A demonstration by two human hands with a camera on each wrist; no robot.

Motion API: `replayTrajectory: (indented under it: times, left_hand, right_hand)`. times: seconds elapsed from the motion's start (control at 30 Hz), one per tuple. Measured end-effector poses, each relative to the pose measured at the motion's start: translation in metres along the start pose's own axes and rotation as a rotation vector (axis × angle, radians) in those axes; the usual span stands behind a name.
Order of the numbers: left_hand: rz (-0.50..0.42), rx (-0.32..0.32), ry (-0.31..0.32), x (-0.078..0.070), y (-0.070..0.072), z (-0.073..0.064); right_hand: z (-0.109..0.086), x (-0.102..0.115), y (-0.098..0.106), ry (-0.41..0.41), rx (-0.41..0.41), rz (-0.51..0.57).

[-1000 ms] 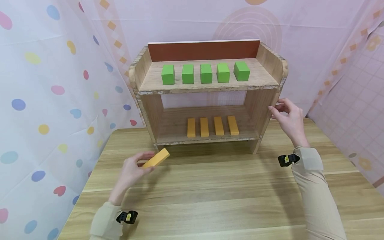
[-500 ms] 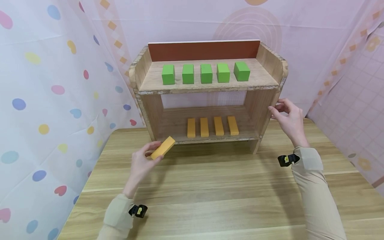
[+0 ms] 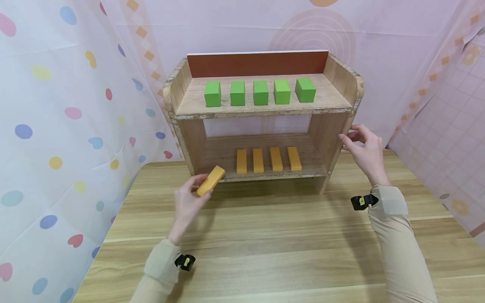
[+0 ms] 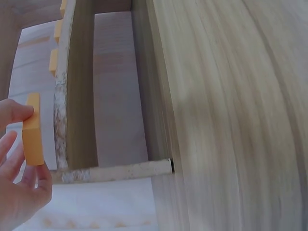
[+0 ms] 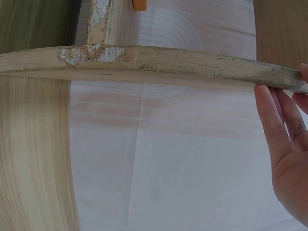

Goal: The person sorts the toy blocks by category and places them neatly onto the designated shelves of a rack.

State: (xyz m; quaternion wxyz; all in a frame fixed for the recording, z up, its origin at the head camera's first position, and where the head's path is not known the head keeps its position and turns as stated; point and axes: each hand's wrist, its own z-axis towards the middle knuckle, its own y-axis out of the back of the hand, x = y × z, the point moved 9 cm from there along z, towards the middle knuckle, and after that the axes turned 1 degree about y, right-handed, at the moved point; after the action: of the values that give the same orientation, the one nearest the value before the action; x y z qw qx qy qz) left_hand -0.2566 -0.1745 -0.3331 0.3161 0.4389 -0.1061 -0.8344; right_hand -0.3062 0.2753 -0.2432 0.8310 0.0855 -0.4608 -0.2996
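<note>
In the head view my left hand (image 3: 189,201) holds a yellow-orange rectangular block (image 3: 210,181) between thumb and fingers. The block is tilted and overlaps the front left edge of the lower board of a wooden shelf (image 3: 265,112). The left wrist view shows the thumb on one side of the block (image 4: 32,134) and fingertips under its other end. Several matching orange blocks (image 3: 258,160) lie in a row on the lower board, to the right of the held one. At the shelf's right side panel, my right hand (image 3: 365,150) rests its fingertips against the wood, fingers mostly straight (image 5: 272,113).
Several green blocks (image 3: 260,93) stand in a row on the upper board. A reddish-brown back panel (image 3: 257,64) rises behind them. The shelf stands on a wood-grain table (image 3: 288,244), with patterned cloth (image 3: 87,84) hanging at the back and sides.
My left hand has carried the orange block up and to the right, from over the table to the lower board's front edge. The right hand has stayed at the side panel.
</note>
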Motion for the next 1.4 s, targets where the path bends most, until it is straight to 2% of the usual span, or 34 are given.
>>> replayTrajectory:
  times: [0.2, 0.47, 0.83, 1.07, 1.27, 1.33, 1.4]
  left_hand:
    - [-0.008, -0.022, 0.031, -0.001, -0.008, 0.002]
    - [-0.016, -0.07, 0.023, -0.006, -0.013, 0.003]
    - [-0.026, -0.09, 0.036, -0.007, -0.019, 0.004]
    - [0.027, -0.102, 0.032, -0.009, -0.026, 0.008]
    - [0.123, -0.085, -0.039, -0.019, -0.031, 0.01]
    - [0.143, -0.057, -0.087, -0.022, -0.033, 0.009]
    - [0.174, -0.025, -0.16, -0.027, -0.035, 0.006]
  right_hand:
    - [0.0, 0.0, -0.001, 0.002, 0.005, 0.01]
    - [-0.001, 0.001, 0.0, 0.011, -0.001, 0.009]
    - [-0.001, 0.002, 0.0, 0.015, 0.007, -0.006]
    - [0.0, 0.0, 0.0, 0.01, -0.005, -0.006]
    - [0.0, 0.0, -0.001, 0.0, -0.002, -0.003]
    - [0.0, 0.0, -0.001, -0.001, -0.003, -0.003]
    - [0.0, 0.0, 0.0, -0.001, -0.004, -0.002]
